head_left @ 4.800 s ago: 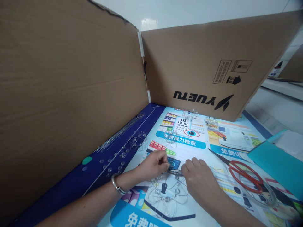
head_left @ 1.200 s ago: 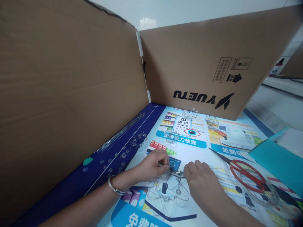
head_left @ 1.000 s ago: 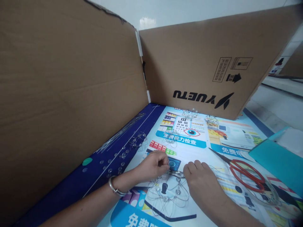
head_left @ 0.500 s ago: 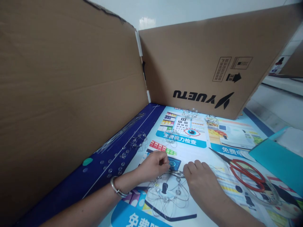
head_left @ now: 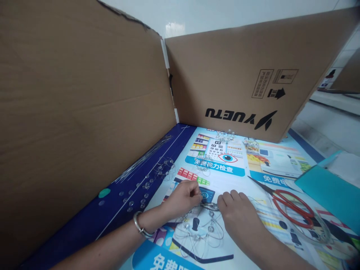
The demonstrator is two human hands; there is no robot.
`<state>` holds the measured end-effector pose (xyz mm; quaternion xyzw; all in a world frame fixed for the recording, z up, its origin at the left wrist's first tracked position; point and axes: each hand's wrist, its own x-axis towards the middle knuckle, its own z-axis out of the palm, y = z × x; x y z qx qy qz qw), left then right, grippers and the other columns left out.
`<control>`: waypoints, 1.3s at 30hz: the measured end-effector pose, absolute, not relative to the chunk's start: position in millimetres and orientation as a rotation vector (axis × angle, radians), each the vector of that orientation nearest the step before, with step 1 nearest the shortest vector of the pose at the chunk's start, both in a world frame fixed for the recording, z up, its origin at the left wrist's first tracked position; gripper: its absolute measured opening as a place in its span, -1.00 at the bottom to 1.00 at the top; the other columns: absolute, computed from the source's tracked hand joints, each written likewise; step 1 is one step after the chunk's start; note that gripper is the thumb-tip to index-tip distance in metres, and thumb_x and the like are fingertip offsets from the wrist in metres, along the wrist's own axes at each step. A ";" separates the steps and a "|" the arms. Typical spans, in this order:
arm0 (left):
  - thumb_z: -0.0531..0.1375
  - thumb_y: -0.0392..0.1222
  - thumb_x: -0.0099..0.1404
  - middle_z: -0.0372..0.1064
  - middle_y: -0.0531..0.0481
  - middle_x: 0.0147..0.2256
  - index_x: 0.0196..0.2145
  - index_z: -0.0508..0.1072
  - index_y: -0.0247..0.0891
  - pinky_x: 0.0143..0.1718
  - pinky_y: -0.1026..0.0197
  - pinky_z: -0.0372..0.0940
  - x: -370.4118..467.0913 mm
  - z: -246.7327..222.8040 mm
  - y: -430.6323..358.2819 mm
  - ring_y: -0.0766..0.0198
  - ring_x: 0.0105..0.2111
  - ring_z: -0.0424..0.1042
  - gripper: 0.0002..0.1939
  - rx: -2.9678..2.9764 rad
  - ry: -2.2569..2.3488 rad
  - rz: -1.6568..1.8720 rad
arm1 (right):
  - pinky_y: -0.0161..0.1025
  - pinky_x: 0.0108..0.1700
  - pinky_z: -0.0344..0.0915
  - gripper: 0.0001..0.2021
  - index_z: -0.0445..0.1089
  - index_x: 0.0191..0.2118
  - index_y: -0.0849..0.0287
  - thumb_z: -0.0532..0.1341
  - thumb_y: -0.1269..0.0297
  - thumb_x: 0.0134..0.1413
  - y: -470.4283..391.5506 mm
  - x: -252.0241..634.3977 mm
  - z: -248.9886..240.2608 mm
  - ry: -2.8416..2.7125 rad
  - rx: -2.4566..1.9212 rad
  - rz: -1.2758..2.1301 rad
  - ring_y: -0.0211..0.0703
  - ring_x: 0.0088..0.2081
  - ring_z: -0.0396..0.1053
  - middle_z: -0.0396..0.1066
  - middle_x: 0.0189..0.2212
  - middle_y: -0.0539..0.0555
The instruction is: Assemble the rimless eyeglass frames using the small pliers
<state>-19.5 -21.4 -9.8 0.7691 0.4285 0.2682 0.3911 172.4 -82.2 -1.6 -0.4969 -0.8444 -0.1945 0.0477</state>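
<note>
Thin wire strung with clear beads (head_left: 210, 228) forms a loose looped ring in front of my hands. My left hand (head_left: 187, 195), with a silver bangle on its wrist, is closed in a pinch on the wire at the ring's upper edge. Fingers curled, my right hand (head_left: 236, 206) grips small silver pliers (head_left: 210, 206), whose jaws reach left to the wire beside my left fingertips. The handles of the pliers are hidden in my right palm.
Red-handled scissors (head_left: 295, 210) and a clear round dish (head_left: 323, 228) lie at right, near a turquoise folder (head_left: 329, 191). Loose beads (head_left: 131, 203), straight wires (head_left: 140, 159) and beaded wire pieces (head_left: 225, 135) lie left and back. Cardboard walls (head_left: 225, 75) stand behind.
Both hands keep nearly the same place and grip. The beaded wire ring has shifted very slightly, and the view has tilted a little.
</note>
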 end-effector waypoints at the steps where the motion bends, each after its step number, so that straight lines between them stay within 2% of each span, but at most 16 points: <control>1: 0.10 -0.33 0.09 0.18 0.12 -0.59 -0.61 0.14 -0.29 -0.54 0.37 0.05 -18.8 -9.5 -22.2 0.41 -0.56 0.16 -0.81 1.946 1.101 0.683 | -0.16 -0.41 -0.08 -0.80 0.37 -0.35 0.23 0.11 0.57 -0.16 -82.4 172.3 -1.5 -2.572 -1.517 -0.594 -0.11 -0.42 0.14 0.25 -0.50 0.07; 17: 0.10 -0.35 0.08 0.25 0.09 -0.57 -0.60 0.19 -0.29 -0.50 0.34 0.08 -18.5 -10.1 -21.5 0.39 -0.54 0.21 -0.85 2.055 1.119 0.679 | -0.17 -0.41 -0.08 -0.81 0.35 -0.33 0.23 0.11 0.55 -0.13 -82.7 171.3 1.0 -2.627 -1.541 -0.626 -0.12 -0.41 0.15 0.25 -0.49 0.06; 39: 0.12 -0.34 0.14 0.27 0.06 -0.53 -0.58 0.21 -0.31 -0.48 0.35 0.12 -25.7 -14.5 -14.4 0.40 -0.52 0.23 -0.82 2.103 0.949 0.652 | -0.20 -0.48 -0.07 -0.80 0.34 -0.37 0.24 0.10 0.60 -0.18 -84.3 165.8 8.6 -2.703 -1.643 -0.470 -0.14 -0.45 0.22 0.29 -0.51 0.09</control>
